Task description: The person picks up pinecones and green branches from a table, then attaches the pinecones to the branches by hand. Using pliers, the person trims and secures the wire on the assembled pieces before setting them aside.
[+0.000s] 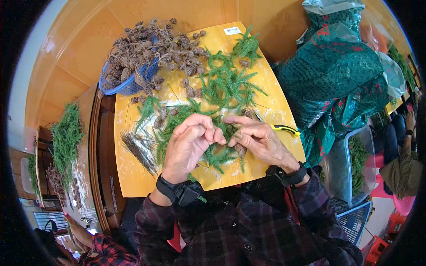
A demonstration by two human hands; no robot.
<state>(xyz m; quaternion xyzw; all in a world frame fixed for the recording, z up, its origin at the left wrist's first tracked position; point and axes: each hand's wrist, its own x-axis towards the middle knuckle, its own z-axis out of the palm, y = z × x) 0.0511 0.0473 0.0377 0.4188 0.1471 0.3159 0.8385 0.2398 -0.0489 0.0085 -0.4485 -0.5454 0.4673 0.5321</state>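
My left hand (188,144) is closed, its thumb and fingers pressed together over the middle of the yellow table (270,99). Facing it a short way to the right, my right hand (259,139) is pinched too, with its forefinger pointing left. Anything thin between the fingers is too small to make out. Under both hands lie green needle sprigs (217,159). A brown pine cone (241,150) shows just below my right fingers; whether they touch it I cannot tell. Left of my left hand lies a bundle of thin dark wires (140,150).
A blue basket (128,86) heaped with dried pine cones (133,48) stands at the far left. More green sprigs (228,84) lie at the back. A yellow-handled tool (286,129) is near the right edge, beside large green bags (333,71). A clear bin (341,164) stands lower right.
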